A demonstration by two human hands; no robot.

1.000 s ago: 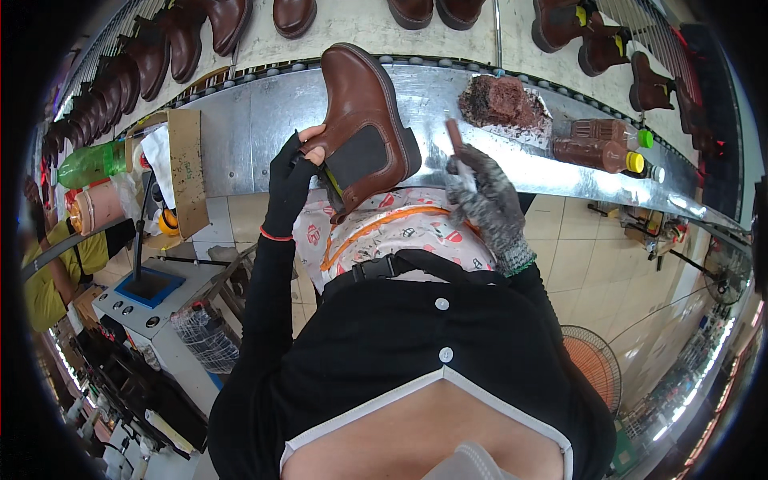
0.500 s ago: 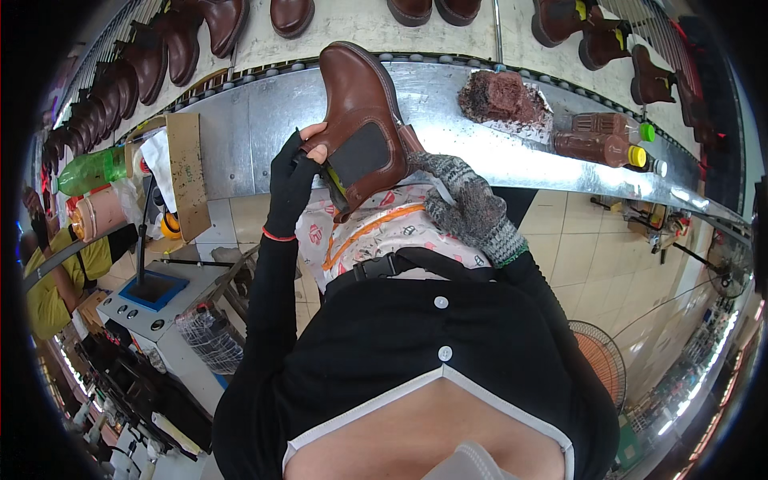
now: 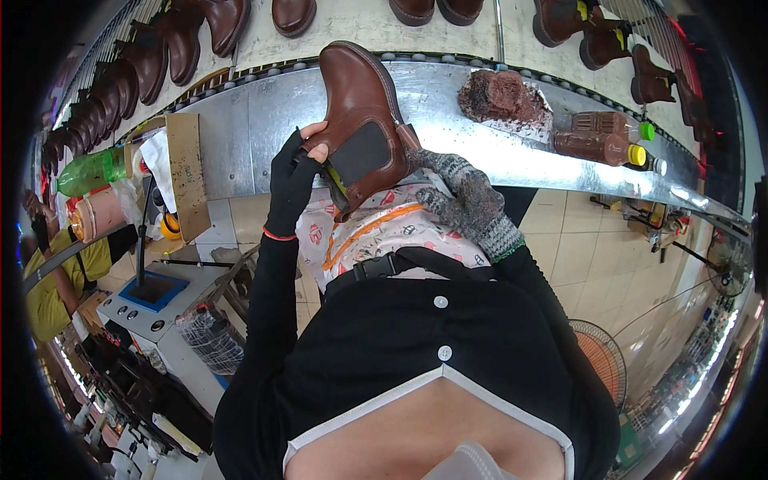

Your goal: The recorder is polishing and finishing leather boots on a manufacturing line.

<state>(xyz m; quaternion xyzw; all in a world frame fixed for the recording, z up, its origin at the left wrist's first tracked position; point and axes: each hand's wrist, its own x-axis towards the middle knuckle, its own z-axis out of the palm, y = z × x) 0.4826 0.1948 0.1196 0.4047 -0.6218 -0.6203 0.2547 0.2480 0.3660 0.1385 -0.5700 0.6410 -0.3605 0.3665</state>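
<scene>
A brown ankle boot with a dark grey elastic side panel lies tilted, its toe pointing away over the metal ledge and its shaft toward my lap. My left hand, in a black fingerless glove, pinches the boot's upper edge at the shaft opening, with thumb and fingertips bare. My right hand wears a grey knitted glove. Its upper fingers reach to the back of the boot shaft, while the thumb is spread below them over my patterned apron. The boot partly hides those fingertips.
Beyond the ledge, more brown boots stand on the pale conveyor belt. On the ledge's right lie a brown-stained sponge and bottles of brown liquid. To the left are a cardboard box and a green bottle.
My right hand has shifted slightly, and its thumb now sits a little lower and farther left. The boot and my left hand stay almost still.
</scene>
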